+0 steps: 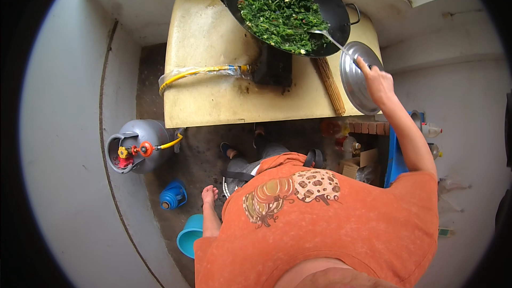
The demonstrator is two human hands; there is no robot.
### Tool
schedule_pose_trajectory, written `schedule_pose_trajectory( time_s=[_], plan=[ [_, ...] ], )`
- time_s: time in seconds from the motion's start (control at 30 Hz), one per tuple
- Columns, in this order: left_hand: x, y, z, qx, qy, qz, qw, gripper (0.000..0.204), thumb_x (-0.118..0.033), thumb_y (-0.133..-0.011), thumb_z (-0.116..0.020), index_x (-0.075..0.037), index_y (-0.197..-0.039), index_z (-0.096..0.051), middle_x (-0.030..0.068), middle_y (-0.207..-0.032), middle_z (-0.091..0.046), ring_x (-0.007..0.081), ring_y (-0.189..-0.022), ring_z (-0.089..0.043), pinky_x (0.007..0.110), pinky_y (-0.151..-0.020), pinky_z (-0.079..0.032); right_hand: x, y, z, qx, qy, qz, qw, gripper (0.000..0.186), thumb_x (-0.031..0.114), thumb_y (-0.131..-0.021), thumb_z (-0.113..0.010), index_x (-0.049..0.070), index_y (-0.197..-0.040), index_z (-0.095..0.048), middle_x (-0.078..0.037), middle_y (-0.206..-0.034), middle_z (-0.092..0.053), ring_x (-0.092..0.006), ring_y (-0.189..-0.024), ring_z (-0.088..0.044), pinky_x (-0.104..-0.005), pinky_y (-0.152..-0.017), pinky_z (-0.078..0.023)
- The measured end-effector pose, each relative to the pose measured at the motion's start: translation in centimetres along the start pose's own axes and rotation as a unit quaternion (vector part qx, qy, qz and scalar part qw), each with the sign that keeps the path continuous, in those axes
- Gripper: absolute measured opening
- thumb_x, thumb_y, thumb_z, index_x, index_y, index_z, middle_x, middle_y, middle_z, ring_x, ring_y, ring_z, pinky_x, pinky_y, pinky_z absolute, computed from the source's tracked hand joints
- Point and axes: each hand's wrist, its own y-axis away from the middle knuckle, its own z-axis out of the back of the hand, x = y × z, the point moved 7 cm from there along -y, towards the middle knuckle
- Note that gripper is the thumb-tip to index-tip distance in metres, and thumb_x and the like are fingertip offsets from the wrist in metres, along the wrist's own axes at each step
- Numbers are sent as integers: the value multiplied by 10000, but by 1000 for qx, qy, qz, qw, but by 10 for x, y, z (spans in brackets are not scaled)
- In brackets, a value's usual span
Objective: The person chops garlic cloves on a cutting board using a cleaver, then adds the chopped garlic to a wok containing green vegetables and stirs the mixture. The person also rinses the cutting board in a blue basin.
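My right hand (pixel 379 86) is closed around the handle of a metal spatula (pixel 335 41), which slants down to the left into the wok. The spatula's tip lies among chopped leafy greens (pixel 280 13), partly hidden by them. The large black wok (pixel 337 5) with two loop handles rests over a black gas burner (pixel 273 66) on a cream-coloured counter. Just under my right hand, a round silver lid (pixel 356 93) lies at the counter's right side. My left hand (pixel 209 194) hangs low by my side with its fingers curled, holding nothing visible.
A bamboo brush (pixel 330 88) lies beside the lid. From the burner, a yellow hose (pixel 200 72) crosses the counter (pixel 213 109). On the floor at left stand a grey gas cylinder (pixel 144 146), a blue jug (pixel 173 194) and a teal bucket (pixel 190 236). Bottles and a cardboard box (pixel 358 164) sit at right.
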Motion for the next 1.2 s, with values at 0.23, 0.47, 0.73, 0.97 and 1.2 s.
schedule_pose_trajectory(
  time_s=[0.23, 0.47, 0.73, 0.97, 1.2],
  plan=[
    [-44, 3, 3, -3, 5, -39, 999, 134, -176, -970, -525, -125, -1077, -588, 3, -883, -665, 87, -691, -628, 215, -510, -469, 16, -92, -24, -31, -230, -73, 970, 550, 58, -835, -530, 270, -1341, -492, -186, -918, -668, -367, -865, -652, -459, -733, -519],
    [-41, -7, 30, -31, 58, -71, 995, 164, -188, -974, -514, -131, -1108, -590, 9, -929, -671, 76, -713, -629, 202, -541, -482, 9, 14, 60, -23, -74, 23, 997, 564, 50, -817, -525, 328, -1308, -534, -123, -744, -607, -327, -667, -633, -431, -603, -510],
    [44, -13, 28, -28, -2, 39, 999, 143, -229, -956, -552, -124, -1046, -588, 7, -813, -647, 96, -587, -603, 239, -424, -439, 10, 13, 89, 35, -194, -24, 980, 452, 111, -807, -600, 268, -1232, -604, -158, -927, -671, -354, -878, -636, -458, -764, -502],
    [-31, -6, 16, -3, 58, -89, 994, 159, -192, -982, -503, -136, -1107, -584, 5, -956, -670, 79, -746, -633, 226, -582, -483, -35, -47, -22, -49, -385, -194, 901, 431, 175, -797, -637, 200, -1227, -618, -184, -1006, -669, -337, -940, -647, -403, -823, -505],
    [-43, -5, 22, -8, 28, -79, 996, 160, -181, -976, -515, -141, -1114, -586, 6, -942, -678, 74, -716, -636, 210, -552, -481, -14, -106, -27, -62, -305, -74, 947, 429, 118, -815, -568, 187, -1238, -593, -212, -966, -667, -377, -883, -648, -462, -780, -512]
  ],
)
